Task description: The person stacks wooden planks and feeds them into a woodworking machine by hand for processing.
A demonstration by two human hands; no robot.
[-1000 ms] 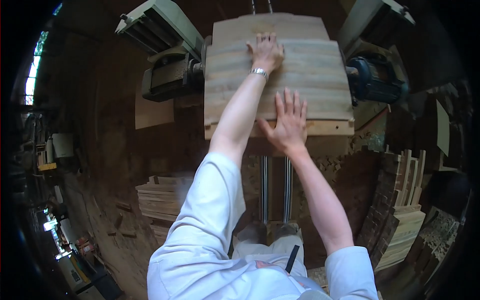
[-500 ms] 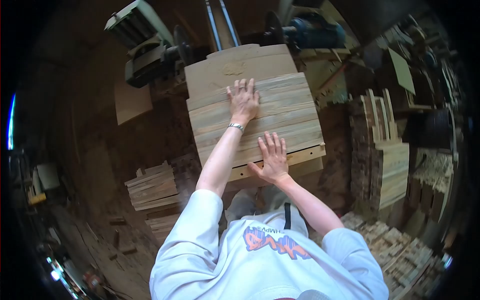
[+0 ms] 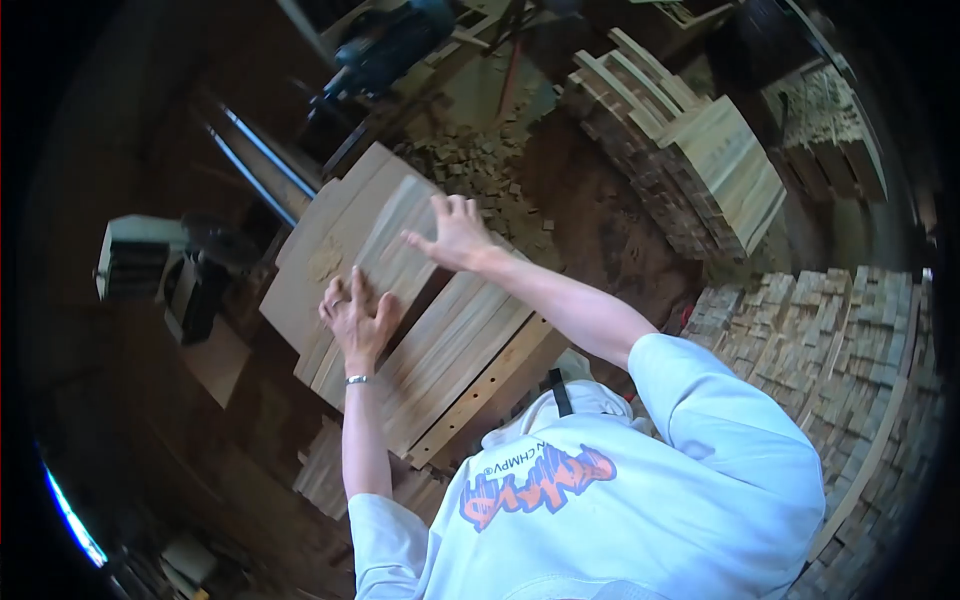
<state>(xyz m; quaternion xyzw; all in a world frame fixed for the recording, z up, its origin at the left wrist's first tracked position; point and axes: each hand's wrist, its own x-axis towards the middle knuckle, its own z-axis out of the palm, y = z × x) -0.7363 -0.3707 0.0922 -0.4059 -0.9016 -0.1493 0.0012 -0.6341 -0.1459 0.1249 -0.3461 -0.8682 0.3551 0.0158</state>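
Pale wooden planks [image 3: 395, 245] lie side by side on a brown board [image 3: 300, 275], in two groups with a dark gap between them. My left hand [image 3: 358, 318], a metal bracelet at its wrist, holds the far group near its left end, fingers bent over the wood. At the other end my right hand [image 3: 455, 232] grips the same planks, fingers over the far edge and thumb on top. The near group of planks [image 3: 455, 355] rests against a front rail [image 3: 480, 395] with dark holes.
Two metal rails [image 3: 260, 165] run away behind the board. A motor [image 3: 390, 45] stands beyond, with offcuts [image 3: 470, 165] below it. Stacked boards [image 3: 725, 175] stand at right, above a large pile of short wood pieces [image 3: 800, 360]. Another machine [image 3: 150, 255] is at left.
My view has turned to the right. Both hands have gone from lying flat on the planks to gripping the far group, which has come apart from the near ones.
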